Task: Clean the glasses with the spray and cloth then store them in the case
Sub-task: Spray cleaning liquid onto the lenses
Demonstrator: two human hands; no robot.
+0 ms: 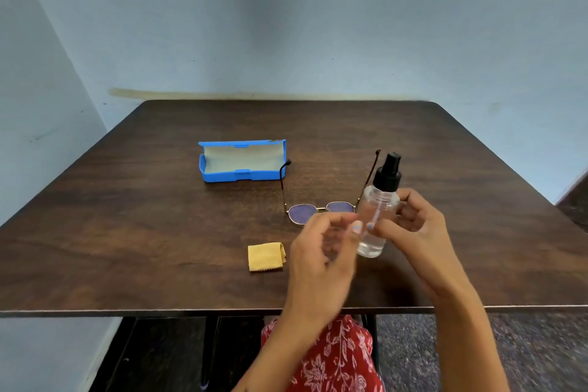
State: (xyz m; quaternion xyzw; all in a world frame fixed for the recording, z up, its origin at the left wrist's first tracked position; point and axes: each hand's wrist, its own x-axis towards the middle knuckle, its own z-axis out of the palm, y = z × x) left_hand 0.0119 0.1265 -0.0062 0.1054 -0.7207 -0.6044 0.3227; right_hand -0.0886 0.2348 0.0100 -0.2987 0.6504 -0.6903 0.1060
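Bottle (375,219) up off the table, that is where we are: the right hand (416,226) has its fingers curled round the clear body, black pump head tipped toward one o'clock, a little liquid showing in the bottom. Left hand (321,251) sits just beside it at nine o'clock, blurred, fingers loosely bent; there seems to be something clear in it, maybe a cap, but I cannot tell for sure, and I cannot tell whether it grips anything.

Glasses (321,212) lie on the table (159,232) just beyond the hands at twelve o'clock, temples unfolded and pointing away toward the wall, lenses nearest the person and partly hidden behind the left fingers. Cloth (265,256), yellow and folded, rests at nine o'clock from the left hand, near the front edge. Case (241,161), blue, stands with its lid raised at eleven o'clock, one temple tip close by its right end.

My read: we are at the very start, spray being readied, nothing wiped yet.

Now the risks. That nozzle looks aimed away from the lenses, so a press now would likely mist the table rather than the glass. A bottle held low on a smooth wall could slip as a finger comes up for the pump. And the left hand hangs right over the frame: a careless drop of the wrist could knock the glasses or smear a lens.
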